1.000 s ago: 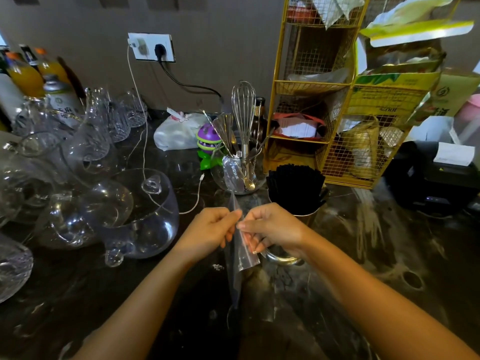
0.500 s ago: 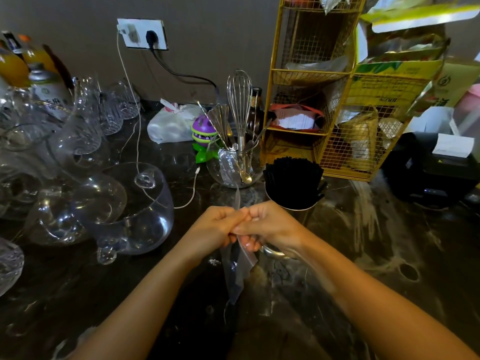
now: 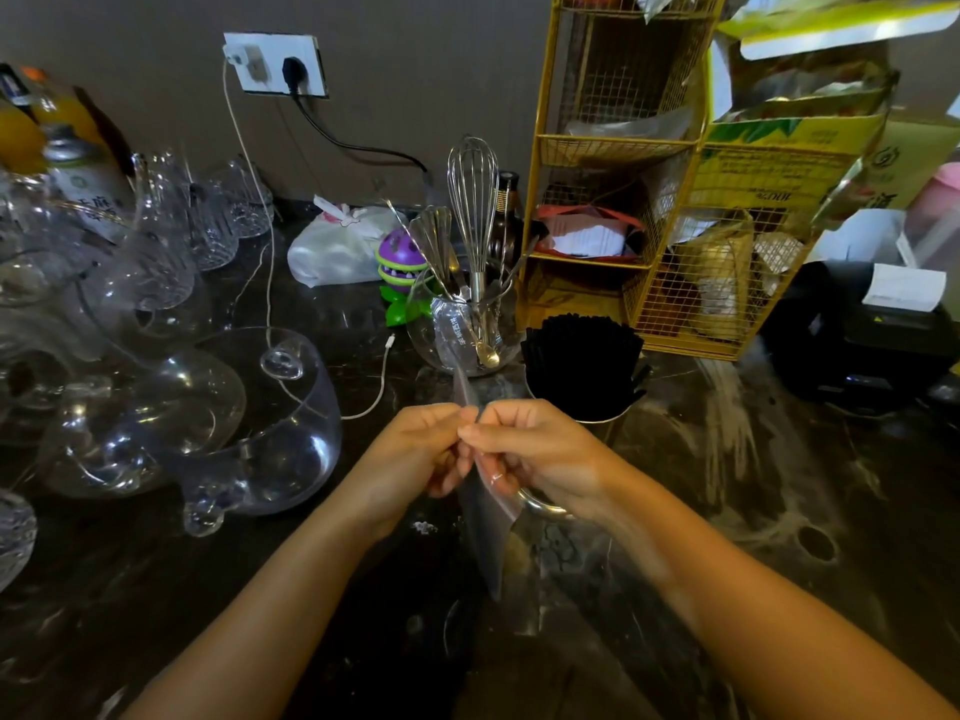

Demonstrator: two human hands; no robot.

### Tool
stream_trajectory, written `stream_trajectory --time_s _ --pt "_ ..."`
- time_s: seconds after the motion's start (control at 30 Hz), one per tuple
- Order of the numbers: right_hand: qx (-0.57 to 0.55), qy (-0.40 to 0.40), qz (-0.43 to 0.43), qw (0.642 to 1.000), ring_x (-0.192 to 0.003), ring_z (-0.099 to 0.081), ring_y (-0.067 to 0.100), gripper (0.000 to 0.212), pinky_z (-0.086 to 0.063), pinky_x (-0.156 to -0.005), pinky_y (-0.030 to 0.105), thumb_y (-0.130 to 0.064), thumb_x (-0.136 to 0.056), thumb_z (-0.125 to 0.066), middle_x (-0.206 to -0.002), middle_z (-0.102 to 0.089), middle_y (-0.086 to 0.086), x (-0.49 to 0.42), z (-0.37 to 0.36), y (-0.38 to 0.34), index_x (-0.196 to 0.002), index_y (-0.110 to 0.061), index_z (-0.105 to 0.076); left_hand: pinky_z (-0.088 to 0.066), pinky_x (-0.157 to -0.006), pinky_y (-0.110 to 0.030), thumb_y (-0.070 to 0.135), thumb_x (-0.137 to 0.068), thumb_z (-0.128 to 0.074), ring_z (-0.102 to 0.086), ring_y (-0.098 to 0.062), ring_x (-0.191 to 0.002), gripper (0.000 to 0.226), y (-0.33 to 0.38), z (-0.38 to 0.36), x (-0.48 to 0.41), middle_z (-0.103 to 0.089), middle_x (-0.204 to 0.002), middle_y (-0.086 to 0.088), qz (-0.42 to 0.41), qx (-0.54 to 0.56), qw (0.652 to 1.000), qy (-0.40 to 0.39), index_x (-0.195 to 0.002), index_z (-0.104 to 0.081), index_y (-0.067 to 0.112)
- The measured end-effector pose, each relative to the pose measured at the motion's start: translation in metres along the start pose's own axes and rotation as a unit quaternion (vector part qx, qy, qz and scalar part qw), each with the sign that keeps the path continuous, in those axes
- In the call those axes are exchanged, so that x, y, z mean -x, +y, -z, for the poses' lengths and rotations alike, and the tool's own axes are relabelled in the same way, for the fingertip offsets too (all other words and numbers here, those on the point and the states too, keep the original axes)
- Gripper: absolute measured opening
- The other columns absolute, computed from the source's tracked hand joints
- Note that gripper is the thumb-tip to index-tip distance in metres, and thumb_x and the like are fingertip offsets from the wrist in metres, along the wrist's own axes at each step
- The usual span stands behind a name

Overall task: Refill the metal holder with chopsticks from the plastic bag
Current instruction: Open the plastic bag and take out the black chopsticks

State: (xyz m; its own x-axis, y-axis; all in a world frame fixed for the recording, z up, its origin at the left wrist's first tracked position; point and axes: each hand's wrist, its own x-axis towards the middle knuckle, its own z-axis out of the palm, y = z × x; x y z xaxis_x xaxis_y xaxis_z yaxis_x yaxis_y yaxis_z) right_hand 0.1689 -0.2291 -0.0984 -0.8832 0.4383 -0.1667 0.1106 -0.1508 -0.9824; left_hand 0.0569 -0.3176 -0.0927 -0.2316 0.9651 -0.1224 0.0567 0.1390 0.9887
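You see: plastic bag (image 3: 485, 532) clear, glossy film | chopsticks (image 3: 582, 356) matt black | metal holder (image 3: 545, 504) shiny rim | worktop (image 3: 779, 511) polished dark stone | whisk (image 3: 472, 200) bright steel wire

Not much to say about the person here tbh. Two bare forearms come in from the bottom of the frame, one from the lower left and one from the lower right. No sleeves showing anywhere up to the frame edge. The left hand (image 3: 415, 449) and right hand (image 3: 540, 449) are both bare too, no gloves. Nails on the right hand look short with a light, glossy shine near the centre of the frame.
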Motion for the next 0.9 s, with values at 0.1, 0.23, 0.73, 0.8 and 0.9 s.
stream_trajectory --time_s 0.1,0.23,0.73,0.8,0.9 --pt "-0.028 0.003 0.010 1.000 -0.049 -0.048 0.009 0.038 -0.038 -0.048 0.015 -0.013 -0.085 -0.054 -0.056 -0.054 0.003 -0.001 -0.001 -0.001 -0.048 -0.022 -0.058 -0.028 -0.040 -0.017 0.021 -0.089 -0.038 -0.036 -0.009 -0.040 0.036 0.002 -0.002 0.001 -0.047 -0.041 0.005 -0.009 0.037 0.999 0.010 -0.056 -0.048 0.012" --pt "-0.066 0.003 0.028 0.997 -0.068 -0.043 0.037 0.029 -0.035 -0.068 0.039 -0.020 -0.077 -0.062 -0.063 -0.053 0.013 -0.004 -0.006 0.002 -0.049 -0.021 -0.059 -0.028 -0.038 -0.014 0.018 -0.088 -0.039 -0.035 -0.008 -0.038 0.039 0.002 -0.004 0.003 -0.043 -0.039 0.005 -0.024 0.076 0.996 0.025 -0.050 -0.048 0.015" --pt "-0.129 0.021 0.056 0.990 -0.056 -0.061 0.018 0.024 -0.051 -0.064 0.026 -0.013 -0.081 -0.056 -0.051 -0.063 0.001 -0.003 -0.010 0.009 -0.057 -0.010 -0.058 -0.029 -0.043 -0.015 0.015 -0.089 -0.039 -0.034 -0.003 -0.037 0.036 0.000 -0.014 0.001 -0.043 -0.036 0.006 -0.030 0.114 0.991 0.070 -0.053 -0.046 0.013" --pt "-0.141 0.021 0.053 0.988 -0.054 -0.062 0.016 0.026 -0.052 -0.062 0.024 -0.011 -0.082 -0.054 -0.050 -0.063 0.000 -0.002 -0.011 0.010 -0.056 -0.010 -0.055 -0.029 -0.043 -0.015 0.014 -0.089 -0.039 -0.034 -0.003 -0.037 0.036 -0.003 -0.013 0.000 -0.043 -0.036 0.005 -0.032 0.119 0.990 0.065 -0.054 -0.047 0.012" --pt "-0.166 0.024 0.047 0.985 -0.052 -0.061 0.015 0.021 -0.053 -0.060 0.023 -0.010 -0.081 -0.055 -0.050 -0.062 0.001 -0.001 -0.012 0.011 -0.060 -0.004 -0.051 -0.031 -0.043 -0.014 0.016 -0.085 -0.042 -0.035 -0.004 -0.037 0.034 -0.008 -0.013 0.000 -0.044 -0.038 0.004 -0.036 0.128 0.990 0.053 -0.052 -0.049 0.013"
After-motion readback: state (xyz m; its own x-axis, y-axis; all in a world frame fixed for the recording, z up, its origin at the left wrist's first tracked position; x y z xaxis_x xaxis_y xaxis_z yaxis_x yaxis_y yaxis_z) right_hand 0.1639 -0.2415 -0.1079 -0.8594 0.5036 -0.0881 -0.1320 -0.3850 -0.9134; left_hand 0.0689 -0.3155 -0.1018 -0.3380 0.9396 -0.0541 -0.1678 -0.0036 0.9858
